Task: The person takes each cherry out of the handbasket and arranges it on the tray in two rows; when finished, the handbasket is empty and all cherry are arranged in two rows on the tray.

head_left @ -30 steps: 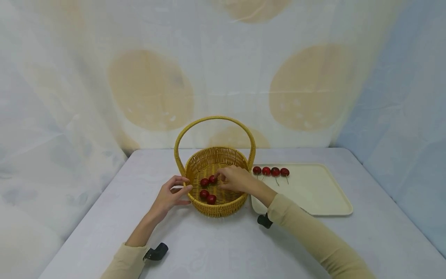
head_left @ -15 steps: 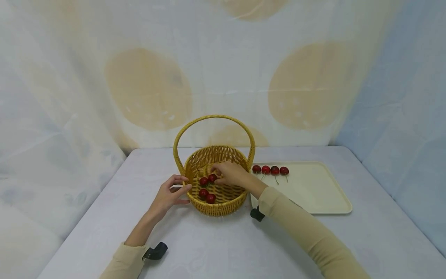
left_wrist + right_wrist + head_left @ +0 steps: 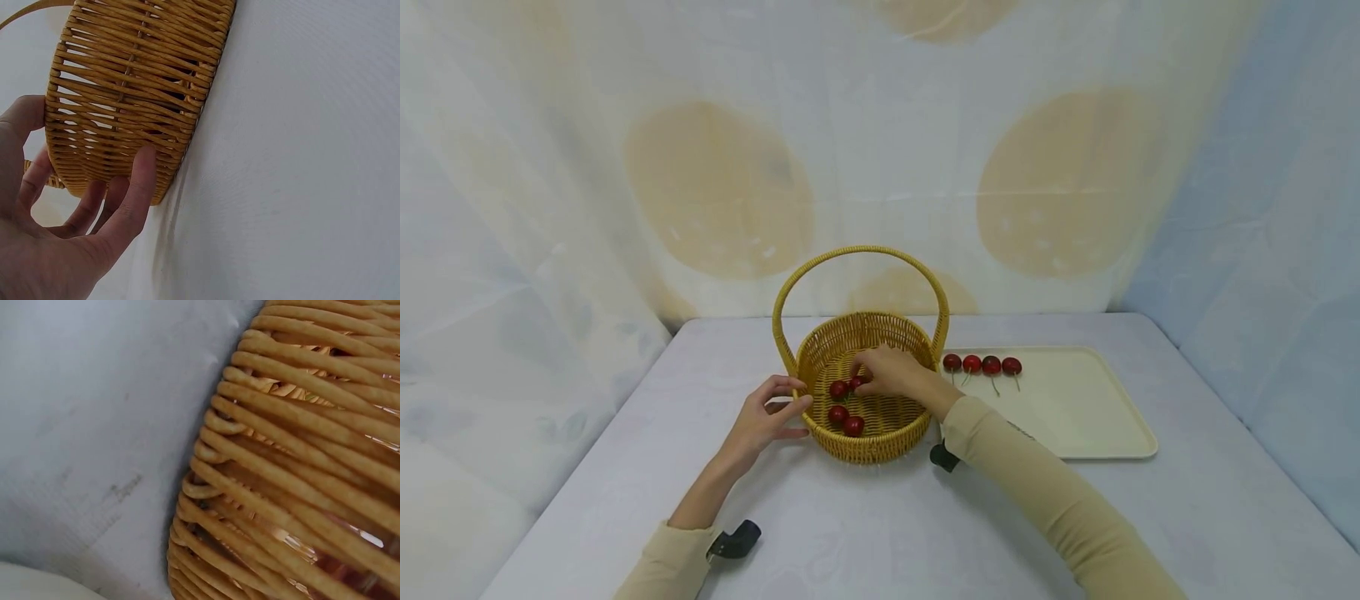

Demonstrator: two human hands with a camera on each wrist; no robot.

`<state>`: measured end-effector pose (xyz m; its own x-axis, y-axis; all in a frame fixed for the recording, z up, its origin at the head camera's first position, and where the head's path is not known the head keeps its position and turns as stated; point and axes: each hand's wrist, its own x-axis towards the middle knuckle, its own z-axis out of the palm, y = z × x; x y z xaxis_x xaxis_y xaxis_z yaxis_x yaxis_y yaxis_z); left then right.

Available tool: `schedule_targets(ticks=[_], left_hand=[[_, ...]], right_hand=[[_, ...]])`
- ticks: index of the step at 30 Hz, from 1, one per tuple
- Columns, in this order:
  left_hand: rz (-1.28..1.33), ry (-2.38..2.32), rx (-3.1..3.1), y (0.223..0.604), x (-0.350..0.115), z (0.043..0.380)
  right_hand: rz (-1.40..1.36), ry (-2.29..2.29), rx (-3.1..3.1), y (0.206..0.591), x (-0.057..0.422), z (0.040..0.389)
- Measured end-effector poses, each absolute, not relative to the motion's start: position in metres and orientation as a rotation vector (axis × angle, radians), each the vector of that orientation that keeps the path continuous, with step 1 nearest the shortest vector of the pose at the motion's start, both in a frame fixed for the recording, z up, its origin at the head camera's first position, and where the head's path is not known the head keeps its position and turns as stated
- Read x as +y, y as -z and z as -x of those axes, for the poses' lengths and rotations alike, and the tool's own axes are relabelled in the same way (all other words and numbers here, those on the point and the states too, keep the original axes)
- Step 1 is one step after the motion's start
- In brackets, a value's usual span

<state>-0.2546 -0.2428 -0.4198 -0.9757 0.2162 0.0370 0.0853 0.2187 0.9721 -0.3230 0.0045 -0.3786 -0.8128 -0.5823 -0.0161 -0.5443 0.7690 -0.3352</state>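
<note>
A round yellow wicker basket (image 3: pixel 868 450) with a tall hoop handle stands mid-table, several dark red cherries inside. My left hand (image 3: pixel 760 425) rests on its left side. In the left wrist view the spread fingers (image 3: pixel 134 194) touch the woven outer wall (image 3: pixel 134 75). Reaching in over the right rim, my right hand (image 3: pixel 891 372) pinches a cherry (image 3: pixel 856 382), partly hidden by the fingertips. Left of that lies another cherry (image 3: pixel 838 390); two more, one of them a front cherry (image 3: pixel 853 427), lie nearer. The right wrist view shows only the basket's outside (image 3: pixel 294 462), the hand hidden.
A cream rectangular tray (image 3: pixel 1075 408) lies to the basket's right, close to it. Along its far left edge several stemmed cherries (image 3: pixel 991 365) sit in a row. The basket handle (image 3: pixel 865 249) arches above the work. Patterned curtains hang behind the white table (image 3: pixel 850 533).
My right hand has moved slightly left and down inside the basket, closing on the upper right cherry. My left hand stays at the basket's side.
</note>
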Motion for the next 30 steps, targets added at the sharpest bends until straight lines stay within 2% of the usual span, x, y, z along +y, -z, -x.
schedule_targets(ticks=[17, 30], left_hand=[[-0.299, -1.884, 2.367, 0.421, -0.245, 0.254], [-0.293, -1.88, 2.373, 0.42, -0.245, 0.253]], right_hand=[[0.91, 0.441, 2.811, 0.375, 0.0, 0.321], [0.954, 0.601, 2.804, 0.359, 0.016, 0.315]])
